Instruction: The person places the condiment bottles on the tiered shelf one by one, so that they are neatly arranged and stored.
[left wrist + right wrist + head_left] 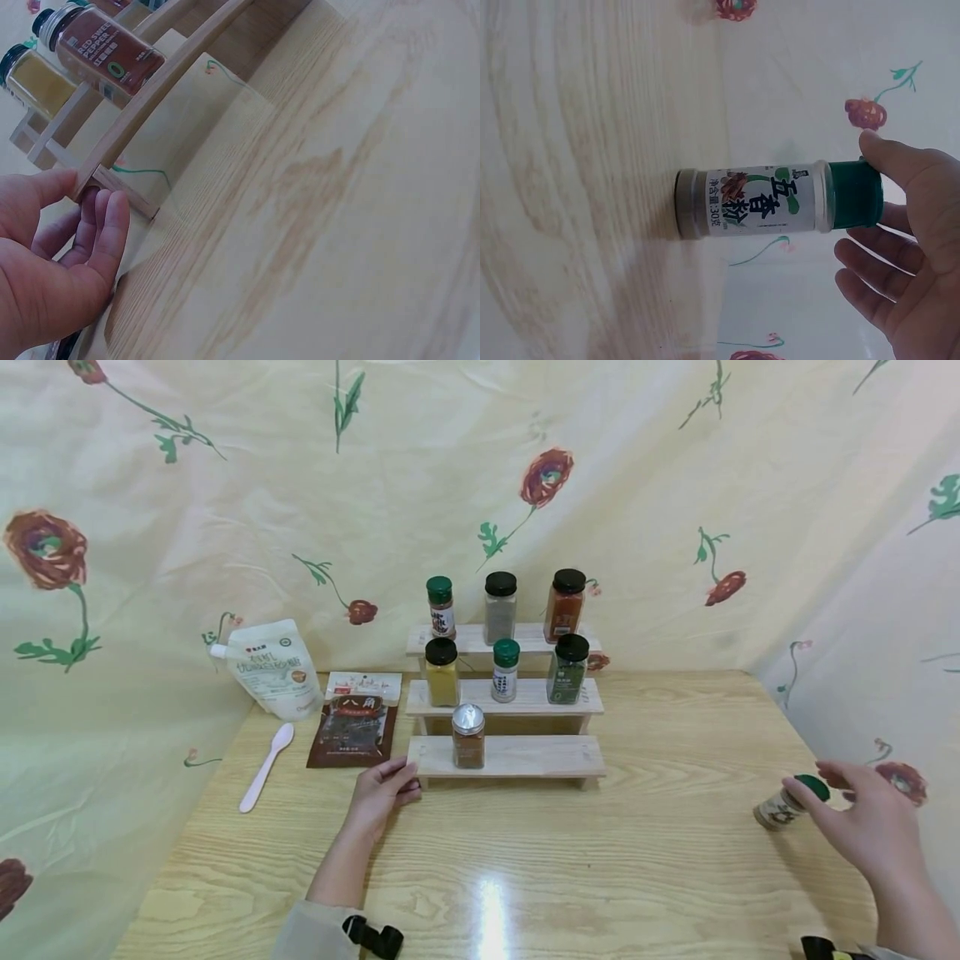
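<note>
My left hand [382, 789] holds the left end of the lowest step of a three-step wooden spice rack [540, 758], thumb at the board's edge and fingers curled beneath it. On that step stands a red sweet pepper jar [112, 56] with a silver lid. Far to the right, my right hand [862, 818] has its thumb and index finger around the green cap of a small spice shaker [761, 201]. The shaker has a white label with dark Chinese characters, and its base is at the tabletop. My other right fingers curl loosely beside the cap.
The middle step carries a yellow spice jar [442, 675], a green-capped shaker [506, 672] and a green herb jar [567, 672]. Three more containers line the top step. Left of the rack are a brown packet [354, 727], a white spouted pouch [273, 668] and a pink spoon [266, 768].
</note>
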Action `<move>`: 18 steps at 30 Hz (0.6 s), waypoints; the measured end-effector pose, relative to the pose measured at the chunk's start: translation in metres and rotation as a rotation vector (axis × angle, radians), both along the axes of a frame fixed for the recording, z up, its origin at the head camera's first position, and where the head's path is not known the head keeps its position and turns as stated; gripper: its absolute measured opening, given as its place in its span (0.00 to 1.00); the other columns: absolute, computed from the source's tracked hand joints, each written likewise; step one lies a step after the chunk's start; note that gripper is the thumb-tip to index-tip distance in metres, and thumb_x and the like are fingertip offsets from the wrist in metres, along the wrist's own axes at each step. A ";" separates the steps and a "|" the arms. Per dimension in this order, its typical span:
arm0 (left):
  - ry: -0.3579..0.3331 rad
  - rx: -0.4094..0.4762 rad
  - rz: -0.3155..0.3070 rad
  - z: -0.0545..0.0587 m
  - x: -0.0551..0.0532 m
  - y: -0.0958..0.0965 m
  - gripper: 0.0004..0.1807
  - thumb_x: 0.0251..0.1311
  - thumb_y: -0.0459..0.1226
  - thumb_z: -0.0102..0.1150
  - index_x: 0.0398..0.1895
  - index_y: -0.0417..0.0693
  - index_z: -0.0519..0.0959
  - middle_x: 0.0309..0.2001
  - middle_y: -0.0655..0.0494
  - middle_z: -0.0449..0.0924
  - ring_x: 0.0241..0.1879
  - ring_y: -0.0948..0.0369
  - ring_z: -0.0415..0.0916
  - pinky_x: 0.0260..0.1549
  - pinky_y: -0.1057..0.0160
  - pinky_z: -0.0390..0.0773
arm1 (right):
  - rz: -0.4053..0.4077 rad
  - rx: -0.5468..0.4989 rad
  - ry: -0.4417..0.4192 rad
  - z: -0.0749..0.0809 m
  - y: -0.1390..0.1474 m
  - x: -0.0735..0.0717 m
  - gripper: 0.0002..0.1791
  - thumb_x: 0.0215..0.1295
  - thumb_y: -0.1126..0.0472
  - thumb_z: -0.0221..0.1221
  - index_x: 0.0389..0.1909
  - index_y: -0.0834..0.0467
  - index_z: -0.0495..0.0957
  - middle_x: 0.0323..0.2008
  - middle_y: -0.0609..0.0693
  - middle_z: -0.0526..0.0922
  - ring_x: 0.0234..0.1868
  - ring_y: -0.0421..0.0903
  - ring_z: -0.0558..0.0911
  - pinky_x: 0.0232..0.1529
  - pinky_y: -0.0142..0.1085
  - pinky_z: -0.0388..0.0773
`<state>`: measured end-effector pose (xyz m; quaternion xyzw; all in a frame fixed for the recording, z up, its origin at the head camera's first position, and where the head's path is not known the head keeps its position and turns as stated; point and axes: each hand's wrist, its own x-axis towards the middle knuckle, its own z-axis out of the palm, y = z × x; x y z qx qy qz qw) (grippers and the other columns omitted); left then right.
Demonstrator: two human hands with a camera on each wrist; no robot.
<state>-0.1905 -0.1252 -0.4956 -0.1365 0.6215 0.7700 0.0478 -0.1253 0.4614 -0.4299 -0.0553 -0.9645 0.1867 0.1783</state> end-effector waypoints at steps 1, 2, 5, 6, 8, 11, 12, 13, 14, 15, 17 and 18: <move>0.000 -0.001 0.001 0.000 0.000 0.000 0.21 0.70 0.27 0.58 0.61 0.22 0.71 0.34 0.49 0.80 0.31 0.62 0.82 0.37 0.66 0.90 | -0.003 0.001 -0.013 -0.001 0.002 0.000 0.35 0.67 0.48 0.67 0.57 0.76 0.73 0.51 0.78 0.76 0.45 0.74 0.76 0.36 0.67 0.76; -0.001 -0.001 0.002 0.000 0.000 0.000 0.21 0.70 0.27 0.58 0.61 0.22 0.71 0.35 0.49 0.80 0.31 0.62 0.82 0.37 0.66 0.90 | -0.002 0.005 -0.021 -0.002 0.003 0.001 0.35 0.66 0.47 0.68 0.55 0.76 0.74 0.50 0.78 0.77 0.44 0.74 0.77 0.33 0.65 0.78; -0.005 -0.002 0.004 0.000 0.000 0.000 0.21 0.70 0.27 0.58 0.62 0.22 0.71 0.35 0.49 0.81 0.31 0.62 0.82 0.37 0.66 0.90 | 0.014 0.019 -0.017 -0.004 0.006 0.001 0.34 0.62 0.47 0.71 0.51 0.75 0.76 0.44 0.75 0.80 0.37 0.71 0.82 0.24 0.54 0.82; -0.007 -0.002 0.004 0.000 0.000 0.000 0.21 0.70 0.27 0.58 0.62 0.22 0.71 0.35 0.49 0.81 0.31 0.62 0.82 0.37 0.66 0.90 | 0.020 0.025 -0.011 -0.005 0.007 0.001 0.33 0.61 0.47 0.72 0.49 0.74 0.77 0.42 0.74 0.81 0.35 0.70 0.83 0.21 0.50 0.82; -0.009 -0.002 0.003 -0.001 0.000 0.000 0.21 0.70 0.27 0.58 0.62 0.22 0.71 0.35 0.49 0.81 0.31 0.62 0.82 0.37 0.66 0.90 | 0.032 0.029 0.008 -0.007 0.008 0.002 0.32 0.59 0.48 0.73 0.47 0.74 0.78 0.37 0.72 0.83 0.30 0.67 0.85 0.16 0.42 0.81; -0.006 0.000 0.003 -0.001 0.000 0.000 0.21 0.70 0.27 0.58 0.62 0.22 0.71 0.35 0.49 0.81 0.31 0.62 0.82 0.37 0.66 0.90 | 0.034 0.032 0.022 -0.008 0.007 0.002 0.31 0.58 0.49 0.74 0.44 0.74 0.79 0.33 0.70 0.83 0.27 0.65 0.85 0.15 0.40 0.80; -0.004 0.000 0.003 -0.001 0.000 0.000 0.21 0.70 0.27 0.58 0.62 0.22 0.70 0.35 0.49 0.81 0.30 0.63 0.82 0.37 0.66 0.90 | 0.031 0.034 0.024 -0.008 0.007 0.001 0.31 0.58 0.48 0.74 0.44 0.74 0.79 0.32 0.69 0.83 0.27 0.65 0.85 0.16 0.41 0.80; -0.002 0.000 0.002 -0.001 0.000 0.000 0.21 0.70 0.27 0.58 0.62 0.22 0.70 0.35 0.49 0.81 0.30 0.63 0.82 0.37 0.66 0.90 | 0.029 0.038 0.028 -0.008 0.006 0.001 0.31 0.58 0.48 0.73 0.44 0.74 0.79 0.32 0.70 0.83 0.28 0.66 0.84 0.17 0.44 0.81; -0.002 0.001 0.001 -0.001 0.000 0.000 0.21 0.70 0.27 0.58 0.62 0.22 0.71 0.35 0.49 0.80 0.30 0.63 0.82 0.37 0.66 0.90 | 0.027 0.037 0.032 -0.008 0.004 0.001 0.31 0.58 0.47 0.73 0.44 0.74 0.80 0.33 0.70 0.83 0.29 0.67 0.84 0.19 0.46 0.81; 0.000 0.001 0.001 -0.001 0.000 0.000 0.21 0.70 0.27 0.58 0.62 0.22 0.71 0.35 0.49 0.81 0.30 0.63 0.82 0.37 0.66 0.90 | 0.024 0.038 0.041 -0.007 0.002 0.000 0.32 0.58 0.47 0.74 0.44 0.73 0.80 0.33 0.70 0.84 0.30 0.67 0.84 0.19 0.43 0.81; 0.001 -0.001 -0.001 -0.001 0.000 -0.001 0.21 0.70 0.27 0.58 0.62 0.22 0.70 0.35 0.50 0.80 0.30 0.63 0.82 0.37 0.66 0.90 | 0.022 0.035 0.060 -0.006 -0.002 -0.002 0.31 0.57 0.47 0.74 0.44 0.72 0.81 0.34 0.70 0.84 0.32 0.68 0.83 0.21 0.35 0.77; 0.002 -0.001 -0.002 -0.001 0.000 -0.001 0.21 0.70 0.27 0.58 0.62 0.22 0.71 0.35 0.50 0.80 0.30 0.63 0.82 0.37 0.66 0.90 | 0.024 0.029 0.073 -0.005 -0.005 -0.003 0.31 0.56 0.47 0.75 0.44 0.72 0.81 0.35 0.70 0.84 0.32 0.68 0.83 0.22 0.31 0.74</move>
